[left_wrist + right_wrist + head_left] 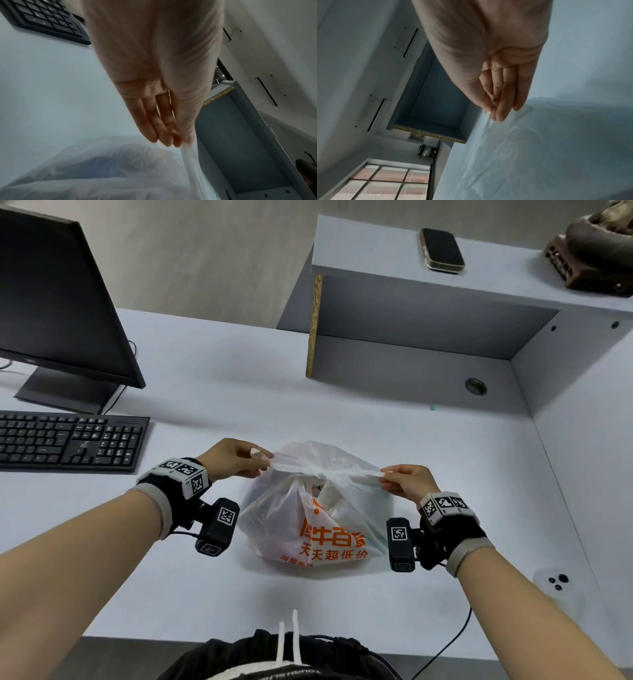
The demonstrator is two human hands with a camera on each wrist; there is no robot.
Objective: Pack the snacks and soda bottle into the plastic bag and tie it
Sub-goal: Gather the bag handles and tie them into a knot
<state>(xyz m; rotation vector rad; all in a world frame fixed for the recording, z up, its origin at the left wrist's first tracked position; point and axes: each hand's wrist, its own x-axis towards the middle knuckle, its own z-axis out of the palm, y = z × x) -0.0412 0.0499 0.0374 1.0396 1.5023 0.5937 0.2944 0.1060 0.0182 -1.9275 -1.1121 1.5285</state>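
From the head view, the plastic bag (318, 518) sits full on the bench (205, 392), in front of the person. The left hand (233, 458) and right hand (406, 479) each pinch one handle end, drawn taut apart over a crossing at the bag's mouth. The film is thin and stretched; a hard pull could tear a handle, and a slack one could leave a loose knot. At the left wrist, the fingertips (164, 140) close the grip on a twisted strip of film, holding only its end, so it may slip. At the right wrist, the fingers (500, 108) pinch the other strip as narrowly. The contents are barely visible.
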